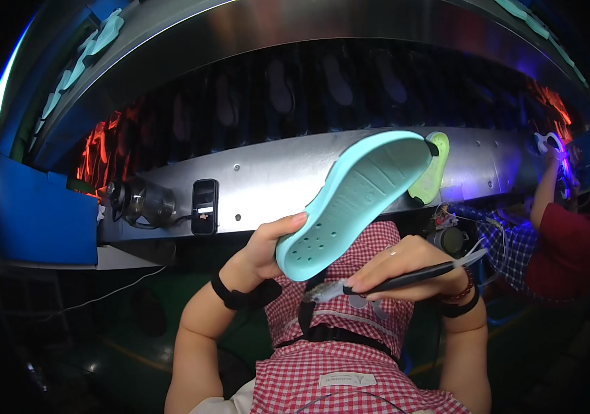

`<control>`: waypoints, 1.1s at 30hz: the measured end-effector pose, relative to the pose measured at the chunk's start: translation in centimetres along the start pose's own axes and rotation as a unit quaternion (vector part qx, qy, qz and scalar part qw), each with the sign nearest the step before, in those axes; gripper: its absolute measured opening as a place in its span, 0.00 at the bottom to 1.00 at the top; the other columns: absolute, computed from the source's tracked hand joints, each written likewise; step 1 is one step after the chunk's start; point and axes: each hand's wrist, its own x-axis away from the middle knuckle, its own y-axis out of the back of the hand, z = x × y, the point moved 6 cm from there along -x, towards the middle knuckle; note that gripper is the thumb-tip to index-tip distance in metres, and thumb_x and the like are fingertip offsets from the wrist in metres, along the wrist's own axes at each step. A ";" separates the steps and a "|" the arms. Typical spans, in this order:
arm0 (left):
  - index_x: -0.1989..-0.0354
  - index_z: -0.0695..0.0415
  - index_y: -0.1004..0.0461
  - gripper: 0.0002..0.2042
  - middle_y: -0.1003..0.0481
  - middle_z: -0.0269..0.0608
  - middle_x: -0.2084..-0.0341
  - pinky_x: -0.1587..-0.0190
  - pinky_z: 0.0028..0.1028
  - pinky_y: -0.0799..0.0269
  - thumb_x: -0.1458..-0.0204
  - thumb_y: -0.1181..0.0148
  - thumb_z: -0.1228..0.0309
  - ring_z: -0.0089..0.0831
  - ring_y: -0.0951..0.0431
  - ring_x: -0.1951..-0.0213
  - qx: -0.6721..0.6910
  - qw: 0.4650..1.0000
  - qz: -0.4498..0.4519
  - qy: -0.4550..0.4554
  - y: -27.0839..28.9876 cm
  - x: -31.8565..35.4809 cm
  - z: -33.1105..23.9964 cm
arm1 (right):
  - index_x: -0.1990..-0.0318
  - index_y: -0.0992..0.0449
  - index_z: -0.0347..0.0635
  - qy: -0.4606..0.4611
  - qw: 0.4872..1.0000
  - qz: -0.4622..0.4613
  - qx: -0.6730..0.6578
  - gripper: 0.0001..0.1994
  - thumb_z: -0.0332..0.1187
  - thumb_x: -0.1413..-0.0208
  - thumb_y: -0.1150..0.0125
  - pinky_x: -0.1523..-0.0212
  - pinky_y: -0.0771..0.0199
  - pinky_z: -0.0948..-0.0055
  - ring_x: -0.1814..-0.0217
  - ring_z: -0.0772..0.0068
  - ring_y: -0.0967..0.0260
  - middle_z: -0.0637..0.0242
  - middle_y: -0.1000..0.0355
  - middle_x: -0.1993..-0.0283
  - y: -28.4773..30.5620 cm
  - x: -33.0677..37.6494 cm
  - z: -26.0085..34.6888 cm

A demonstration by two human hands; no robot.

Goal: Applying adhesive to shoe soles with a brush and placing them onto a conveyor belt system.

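Clog (354, 200): mint-green moulded foam, sole up, ribbed tread, round vent holes at the toe. Left hand (267, 241) closed on its toe end, holding it tilted before the steel conveyor panel (274, 176). Right hand (405, 265) pinches a dark-handled brush (385, 281) just below the clog, bristles pointing left. Judged step: brushing the sole; a steady grip is needed. Lime-green sole (431, 172) rests behind the clog's heel.
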 end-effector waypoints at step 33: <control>0.47 0.68 0.38 0.32 0.31 0.53 0.55 0.52 0.28 0.34 0.55 0.51 0.52 0.36 0.28 0.56 -0.088 0.994 -0.042 -0.043 2.4 5.9 -4.5 | 0.69 0.22 0.38 0.020 0.987 -0.096 0.127 0.09 0.23 0.62 0.34 0.64 0.27 0.77 0.63 0.67 0.25 0.59 0.24 0.65 2.2 1.2 0.3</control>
